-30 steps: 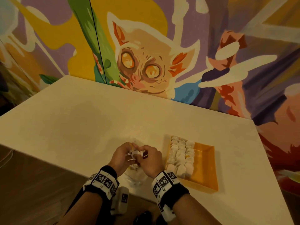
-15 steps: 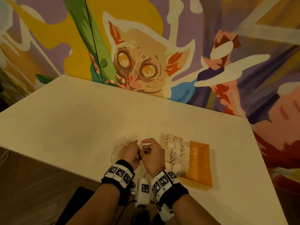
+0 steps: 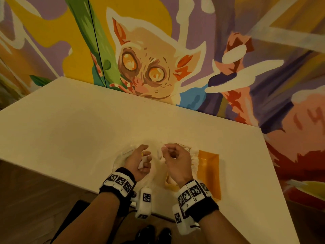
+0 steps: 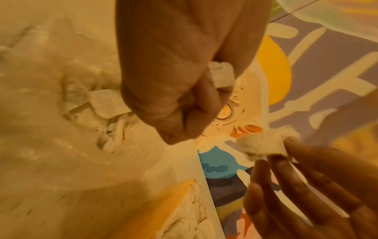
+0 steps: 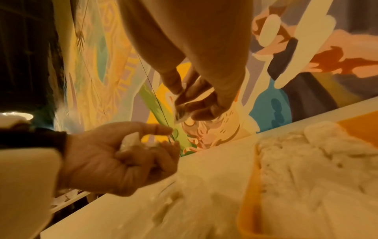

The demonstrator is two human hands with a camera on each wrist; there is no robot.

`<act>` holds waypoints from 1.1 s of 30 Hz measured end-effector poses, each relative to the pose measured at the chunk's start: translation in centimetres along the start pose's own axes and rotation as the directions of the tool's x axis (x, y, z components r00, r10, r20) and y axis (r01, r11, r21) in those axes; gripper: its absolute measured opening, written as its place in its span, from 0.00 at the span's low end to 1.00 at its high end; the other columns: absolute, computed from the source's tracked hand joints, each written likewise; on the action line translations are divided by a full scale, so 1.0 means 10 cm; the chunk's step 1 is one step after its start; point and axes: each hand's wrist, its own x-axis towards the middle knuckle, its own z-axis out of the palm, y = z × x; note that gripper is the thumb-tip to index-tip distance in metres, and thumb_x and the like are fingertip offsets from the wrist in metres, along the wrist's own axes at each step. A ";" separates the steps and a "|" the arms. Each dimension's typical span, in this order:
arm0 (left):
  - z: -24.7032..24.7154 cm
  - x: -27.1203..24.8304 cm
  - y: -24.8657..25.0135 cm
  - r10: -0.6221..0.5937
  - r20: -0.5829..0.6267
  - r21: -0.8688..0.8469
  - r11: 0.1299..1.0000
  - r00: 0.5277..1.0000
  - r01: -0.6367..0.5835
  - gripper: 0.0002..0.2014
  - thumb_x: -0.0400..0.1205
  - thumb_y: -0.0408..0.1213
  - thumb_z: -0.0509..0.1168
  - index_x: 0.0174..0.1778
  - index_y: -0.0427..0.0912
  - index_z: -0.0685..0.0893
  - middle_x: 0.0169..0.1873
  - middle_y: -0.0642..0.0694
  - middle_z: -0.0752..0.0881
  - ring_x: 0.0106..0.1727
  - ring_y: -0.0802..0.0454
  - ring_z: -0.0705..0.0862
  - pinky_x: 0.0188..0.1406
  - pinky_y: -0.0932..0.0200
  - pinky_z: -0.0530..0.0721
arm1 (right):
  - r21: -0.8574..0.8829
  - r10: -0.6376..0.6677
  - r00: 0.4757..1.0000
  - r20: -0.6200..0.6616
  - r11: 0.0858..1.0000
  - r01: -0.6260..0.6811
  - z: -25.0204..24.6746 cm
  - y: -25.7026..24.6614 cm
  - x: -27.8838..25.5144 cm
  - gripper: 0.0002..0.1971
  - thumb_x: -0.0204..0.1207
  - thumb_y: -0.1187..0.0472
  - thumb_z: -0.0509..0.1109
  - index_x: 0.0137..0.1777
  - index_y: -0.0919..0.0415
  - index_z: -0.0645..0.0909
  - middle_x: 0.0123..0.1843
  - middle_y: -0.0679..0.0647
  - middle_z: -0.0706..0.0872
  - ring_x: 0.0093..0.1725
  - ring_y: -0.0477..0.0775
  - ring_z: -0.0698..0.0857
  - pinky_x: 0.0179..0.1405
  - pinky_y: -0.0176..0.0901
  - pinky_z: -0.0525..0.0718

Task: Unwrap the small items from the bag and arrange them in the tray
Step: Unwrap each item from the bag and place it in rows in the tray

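Here, both hands hover just above the table's near edge, a little apart; the left hand curls loosely round a crumpled white wrapper over the clear bag; the right hand pinches a small pale item between thumb and fingertips, right beside the orange tray; that tray holds rows of white pieces packed along its left side.

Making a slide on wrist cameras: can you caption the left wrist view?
Left hand grips a wrapper while the right hand pinches a small white item above the table, near the orange tray.
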 end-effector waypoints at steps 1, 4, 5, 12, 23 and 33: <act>0.04 -0.04 0.03 0.045 0.019 0.077 0.996 0.999 -0.046 0.14 0.79 0.51 0.68 0.45 0.44 0.76 0.27 0.50 0.73 0.20 0.56 0.64 0.12 0.68 0.56 | -0.012 -0.023 1.000 0.005 1.000 0.023 -0.07 -0.01 0.02 0.02 0.77 0.58 0.74 0.44 0.50 0.87 0.39 0.44 0.89 0.41 0.42 0.86 0.46 0.41 0.87; 0.23 -0.16 0.10 0.235 0.138 0.384 0.883 0.962 -0.271 0.15 0.78 0.49 0.72 0.53 0.43 0.84 0.29 0.50 0.72 0.22 0.57 0.63 0.16 0.66 0.56 | -0.036 -0.066 0.995 0.070 0.997 0.069 -0.27 -0.05 0.08 0.05 0.78 0.60 0.73 0.44 0.48 0.87 0.42 0.43 0.90 0.44 0.41 0.86 0.47 0.33 0.84; 0.30 -0.19 0.11 0.282 0.208 0.471 0.810 0.937 -0.349 0.12 0.78 0.47 0.73 0.52 0.44 0.86 0.28 0.51 0.73 0.22 0.56 0.63 0.18 0.65 0.56 | -0.044 -0.070 0.993 0.096 0.996 0.075 -0.32 -0.05 0.09 0.06 0.79 0.60 0.72 0.44 0.47 0.87 0.43 0.44 0.90 0.44 0.42 0.87 0.47 0.34 0.84; 0.50 -0.02 0.08 0.507 0.423 0.706 0.335 0.751 -0.624 0.05 0.79 0.37 0.74 0.41 0.40 0.91 0.19 0.62 0.80 0.22 0.66 0.75 0.27 0.74 0.69 | -0.114 -0.037 0.997 0.068 0.992 0.045 -0.58 0.11 0.16 0.03 0.79 0.60 0.72 0.49 0.52 0.87 0.46 0.43 0.90 0.47 0.43 0.86 0.48 0.32 0.83; 0.52 0.22 -0.22 0.503 0.315 0.753 0.383 0.805 -0.535 0.07 0.77 0.46 0.74 0.41 0.47 0.92 0.39 0.52 0.91 0.43 0.53 0.88 0.46 0.58 0.84 | -0.455 0.142 0.985 0.095 0.887 -0.084 -0.93 0.30 0.13 0.09 0.76 0.60 0.75 0.36 0.49 0.82 0.37 0.44 0.86 0.41 0.47 0.84 0.39 0.30 0.78; 0.23 0.42 -0.57 0.424 0.114 0.985 0.069 0.898 -0.157 0.22 0.81 0.50 0.67 0.64 0.37 0.82 0.60 0.43 0.85 0.60 0.42 0.84 0.49 0.59 0.77 | -0.821 0.608 0.794 0.000 0.453 -0.347 -1.03 0.84 0.22 0.08 0.74 0.57 0.73 0.43 0.63 0.81 0.49 0.61 0.86 0.49 0.63 0.88 0.45 0.48 0.88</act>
